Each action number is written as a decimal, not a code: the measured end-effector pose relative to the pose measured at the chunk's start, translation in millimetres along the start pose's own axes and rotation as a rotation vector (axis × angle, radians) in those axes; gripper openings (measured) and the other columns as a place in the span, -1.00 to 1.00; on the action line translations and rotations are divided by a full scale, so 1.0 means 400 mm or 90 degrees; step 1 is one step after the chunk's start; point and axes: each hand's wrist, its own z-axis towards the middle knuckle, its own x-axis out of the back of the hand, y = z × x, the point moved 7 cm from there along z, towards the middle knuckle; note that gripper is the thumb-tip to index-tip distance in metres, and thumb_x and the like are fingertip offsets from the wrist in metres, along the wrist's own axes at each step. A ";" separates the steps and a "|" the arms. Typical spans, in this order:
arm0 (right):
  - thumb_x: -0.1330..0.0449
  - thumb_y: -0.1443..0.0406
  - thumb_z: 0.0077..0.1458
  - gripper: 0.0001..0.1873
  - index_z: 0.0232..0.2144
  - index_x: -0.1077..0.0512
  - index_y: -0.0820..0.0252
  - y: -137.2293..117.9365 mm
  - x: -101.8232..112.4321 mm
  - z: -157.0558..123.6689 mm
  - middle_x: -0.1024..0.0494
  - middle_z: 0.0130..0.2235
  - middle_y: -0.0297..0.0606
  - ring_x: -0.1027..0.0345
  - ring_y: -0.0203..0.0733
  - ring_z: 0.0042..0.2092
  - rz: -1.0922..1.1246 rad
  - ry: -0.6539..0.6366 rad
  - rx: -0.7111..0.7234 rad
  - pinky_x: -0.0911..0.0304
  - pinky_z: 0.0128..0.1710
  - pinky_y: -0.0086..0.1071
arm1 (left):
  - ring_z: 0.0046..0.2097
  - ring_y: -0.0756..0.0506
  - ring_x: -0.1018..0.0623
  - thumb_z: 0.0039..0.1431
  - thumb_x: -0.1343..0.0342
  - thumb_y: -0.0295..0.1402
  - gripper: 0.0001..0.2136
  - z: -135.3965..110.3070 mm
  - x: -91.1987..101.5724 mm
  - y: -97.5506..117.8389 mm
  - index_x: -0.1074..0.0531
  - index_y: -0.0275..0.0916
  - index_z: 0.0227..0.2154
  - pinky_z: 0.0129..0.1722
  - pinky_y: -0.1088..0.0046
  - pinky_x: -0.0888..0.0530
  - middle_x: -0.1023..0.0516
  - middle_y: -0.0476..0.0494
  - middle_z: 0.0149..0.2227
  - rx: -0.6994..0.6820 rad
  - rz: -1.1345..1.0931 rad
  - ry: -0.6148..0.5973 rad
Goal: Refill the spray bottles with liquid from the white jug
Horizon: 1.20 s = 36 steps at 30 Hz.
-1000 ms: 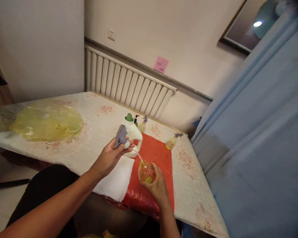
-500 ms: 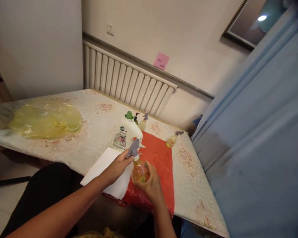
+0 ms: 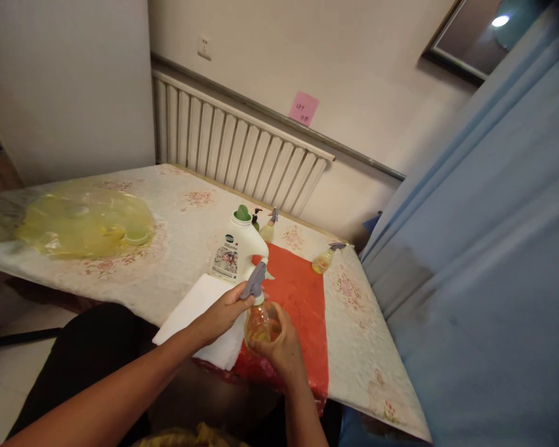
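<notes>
A clear spray bottle (image 3: 259, 323) with a little yellowish liquid is held over the red mat (image 3: 302, 310). My left hand (image 3: 230, 310) is closed around the grey spray head (image 3: 256, 280) at the bottle's neck. Low on the bottle's body, my right hand (image 3: 282, 341) grips it from the right side. The spray head sits at the bottle's mouth; whether it is screwed tight I cannot tell. Just behind stands a white jug (image 3: 228, 254) with a green spout insert in its mouth. A folded white cloth (image 3: 190, 316) lies under my left wrist.
Behind the jug stand another spray bottle (image 3: 268, 231) and a dark pump bottle (image 3: 256, 220). A third spray bottle (image 3: 323, 261) is at the mat's right. A yellow plastic bag (image 3: 84, 223) with a green cap lies left. A blue curtain (image 3: 484, 248) hangs along the right.
The spray head now sits more upright and a little lower on the bottle. Both hands keep their hold, and the view has shifted slightly.
</notes>
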 end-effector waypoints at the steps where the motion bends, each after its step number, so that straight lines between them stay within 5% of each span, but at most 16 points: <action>1: -0.40 0.37 -0.36 -0.17 0.08 -0.38 0.11 0.002 -0.002 -0.002 -0.53 0.04 -0.18 -0.44 0.03 0.05 0.007 0.000 -0.005 -0.38 0.06 -0.15 | 0.12 -0.25 -0.46 0.18 -0.20 -0.19 -0.64 0.001 -0.002 -0.001 -0.50 -0.16 0.02 0.22 0.22 -0.24 -0.58 -0.15 0.00 -0.002 0.004 0.002; 8: -0.40 0.34 -0.40 -0.18 0.05 -0.41 0.11 0.004 0.003 -0.012 -0.55 0.03 -0.16 -0.46 0.07 0.03 0.016 0.033 -0.025 -0.41 0.02 -0.14 | 0.07 -0.26 -0.48 0.09 -0.27 -0.19 -0.68 0.003 -0.001 -0.010 -0.55 -0.19 -0.11 0.22 0.18 -0.25 -0.60 -0.15 -0.06 0.001 0.001 0.039; 17: -0.35 0.41 -0.37 -0.33 -0.07 -0.45 0.12 -0.043 -0.008 -0.011 -0.60 -0.11 -0.28 -0.51 -0.04 -0.11 0.087 -0.026 -0.041 -0.43 -0.08 -0.25 | 0.02 -0.22 -0.50 0.08 -0.25 -0.30 -0.69 0.017 0.007 -0.006 -0.51 -0.19 -0.09 0.18 0.20 -0.28 -0.61 -0.11 -0.12 -0.007 0.015 0.025; 22: -0.36 0.40 -0.37 -0.23 0.02 -0.40 0.14 0.002 -0.010 0.001 -0.57 0.00 -0.20 -0.47 0.02 0.01 0.093 0.007 -0.044 -0.38 0.06 -0.18 | -0.09 -0.18 -0.54 0.05 -0.27 -0.34 -0.73 0.035 0.001 -0.007 -0.49 -0.21 -0.15 0.05 0.28 -0.37 -0.59 -0.06 -0.23 -0.018 0.002 0.052; 26: -0.35 0.39 -0.31 -0.20 0.09 -0.37 0.12 0.062 0.002 0.038 -0.53 0.08 -0.20 -0.43 0.03 0.10 0.131 0.003 -0.034 -0.34 0.11 -0.16 | 0.00 -0.21 -0.52 0.07 -0.27 -0.28 -0.67 0.052 0.004 -0.019 -0.48 -0.20 -0.08 0.04 0.32 -0.38 -0.58 -0.14 -0.07 -0.035 0.024 0.057; 29: -0.37 0.37 -0.32 -0.19 0.10 -0.38 0.15 0.118 0.040 0.095 -0.53 0.09 -0.15 -0.40 0.08 0.13 0.163 0.055 -0.047 -0.33 0.12 -0.13 | 0.01 -0.21 -0.51 0.11 -0.22 -0.21 -0.69 0.064 0.060 -0.083 -0.48 -0.20 -0.11 0.04 0.31 -0.39 -0.58 -0.18 -0.07 -0.019 0.150 0.103; 33: -0.40 0.34 -0.37 -0.20 0.05 -0.42 0.15 0.181 0.093 0.200 -0.54 0.07 -0.15 -0.40 0.11 0.12 0.167 0.132 -0.068 -0.31 0.12 -0.12 | -0.14 -0.20 -0.56 0.21 -0.05 -0.19 -0.77 0.075 0.179 -0.225 -0.47 -0.22 -0.23 -0.10 0.25 -0.47 -0.60 -0.15 -0.22 0.008 0.485 0.091; 36: -0.40 0.33 -0.35 -0.21 0.05 -0.41 0.12 0.207 0.103 0.292 -0.55 0.06 -0.20 -0.41 0.06 0.10 0.187 0.131 -0.043 -0.31 0.12 -0.13 | -0.10 -0.24 -0.55 0.23 -0.04 -0.19 -0.75 0.072 0.266 -0.283 -0.47 -0.22 -0.19 -0.05 0.17 -0.48 -0.59 -0.22 -0.16 -0.095 0.695 0.127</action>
